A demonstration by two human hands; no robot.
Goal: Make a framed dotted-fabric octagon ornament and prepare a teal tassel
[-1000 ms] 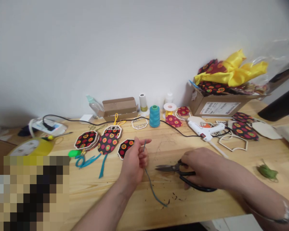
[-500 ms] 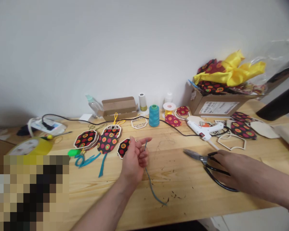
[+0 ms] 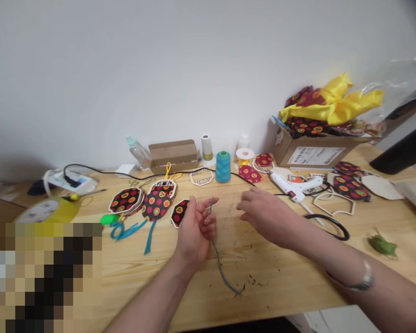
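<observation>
My left hand [image 3: 197,227] is closed on a thin teal cord [image 3: 220,270]. A short end sticks up past its forefinger and the longer tail trails down to the tabletop. My right hand [image 3: 263,215] hovers to the right of the left one, fingers loosely apart, with nothing seen in them. Its thumb is hidden. Beyond my right forearm the black handle of the scissors [image 3: 336,223] shows on the table; the blades are covered by the arm. Partly behind my left hand lies an octagonal patterned piece [image 3: 179,215].
Teal thread spool [image 3: 223,167] stands at the back. A white glue gun [image 3: 296,186] rests right of it, before a cardboard box [image 3: 312,155] of fabric. A fabric pendant [image 3: 156,202] and stacked octagonal pieces [image 3: 125,200] lie left. A black cable [image 3: 131,175] crosses the back.
My right hand has let go of the scissors and moved left toward my left hand. A green tassel-like bundle is now uncovered at the right. My left hand keeps hold of the cord.
</observation>
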